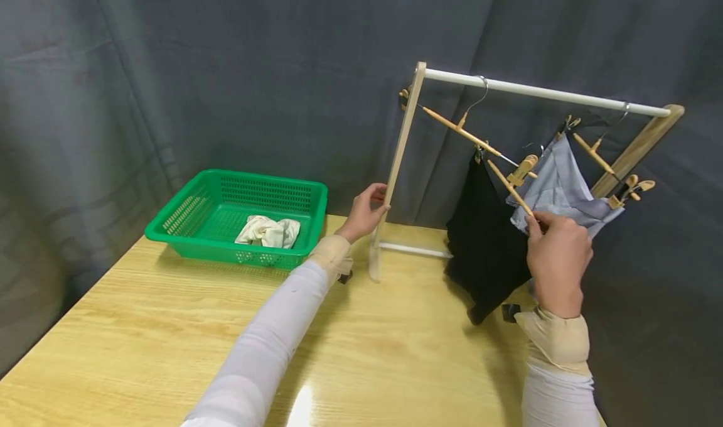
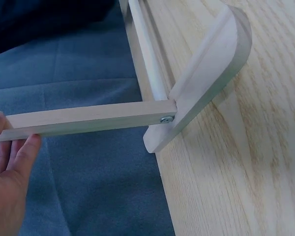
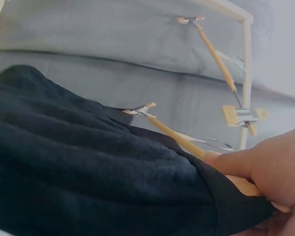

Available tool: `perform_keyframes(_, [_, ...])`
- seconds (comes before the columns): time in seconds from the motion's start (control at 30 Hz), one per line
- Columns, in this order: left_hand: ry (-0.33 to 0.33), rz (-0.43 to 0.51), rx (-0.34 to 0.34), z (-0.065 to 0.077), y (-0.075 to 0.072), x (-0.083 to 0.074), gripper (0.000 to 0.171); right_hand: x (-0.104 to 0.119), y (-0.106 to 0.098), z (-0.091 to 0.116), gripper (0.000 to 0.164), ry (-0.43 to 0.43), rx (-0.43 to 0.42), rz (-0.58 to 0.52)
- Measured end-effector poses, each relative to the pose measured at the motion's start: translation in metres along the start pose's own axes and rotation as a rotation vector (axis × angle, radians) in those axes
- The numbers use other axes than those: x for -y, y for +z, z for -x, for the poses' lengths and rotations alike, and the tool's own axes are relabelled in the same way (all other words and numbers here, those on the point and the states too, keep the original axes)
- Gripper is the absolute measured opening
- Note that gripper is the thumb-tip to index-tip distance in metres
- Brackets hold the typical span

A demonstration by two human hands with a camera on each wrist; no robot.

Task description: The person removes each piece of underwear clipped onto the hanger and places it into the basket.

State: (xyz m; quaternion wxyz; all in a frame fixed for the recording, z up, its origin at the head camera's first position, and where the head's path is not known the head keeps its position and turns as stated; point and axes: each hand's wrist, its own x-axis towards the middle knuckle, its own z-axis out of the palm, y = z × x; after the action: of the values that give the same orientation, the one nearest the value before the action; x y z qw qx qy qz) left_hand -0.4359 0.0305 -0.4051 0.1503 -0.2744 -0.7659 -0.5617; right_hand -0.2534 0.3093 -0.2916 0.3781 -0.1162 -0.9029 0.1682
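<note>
My left hand [image 1: 364, 213] holds the left upright of a small wooden clothes rack [image 1: 402, 144], thumb on one side and fingers on the other; the left wrist view shows the grip near the post [image 2: 98, 118]. With my right hand [image 1: 559, 260] I grip the end of a wooden clip hanger [image 1: 508, 185]. Black cloth [image 1: 488, 245] hangs from this hanger, in front of the rack; in the right wrist view the black cloth [image 3: 103, 167] fills the lower left. The clip at my right hand is hidden by the fingers.
A bare clip hanger [image 1: 460, 129] hangs on the white rail [image 1: 542, 94], near its left end. Grey-blue cloth [image 1: 559, 182] is clipped to another hanger [image 1: 595, 154] at the right. Left on the table [image 1: 169, 339] stands a green basket [image 1: 198, 248] with white cloth [image 1: 268, 232] in it.
</note>
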Motion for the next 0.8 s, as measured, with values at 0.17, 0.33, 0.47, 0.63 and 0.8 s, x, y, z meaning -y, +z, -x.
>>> perform_keyframes(0.17, [0.002,0.01,-0.002,0.0,0.001,0.0,0.04,-0.002,-0.002,0.017,0.025,-0.016,0.066,-0.001])
perform_keyframes(0.33, [-0.002,-0.007,-0.005,-0.002,-0.001,0.0,0.041,0.001,-0.003,0.035,0.023,-0.065,0.137,0.004])
perform_keyframes(0.47, [0.0,-0.014,0.005,-0.002,-0.003,0.001,0.04,0.004,-0.005,0.048,0.02,-0.099,0.18,0.004])
perform_keyframes(0.63, [-0.058,-0.046,0.038,0.006,-0.006,-0.003,0.037,0.004,-0.011,0.061,0.016,-0.156,0.223,0.009])
perform_keyframes(0.8, [-0.145,-0.133,0.081,0.02,-0.009,-0.01,0.038,0.002,-0.017,0.072,0.015,-0.189,0.286,0.013])
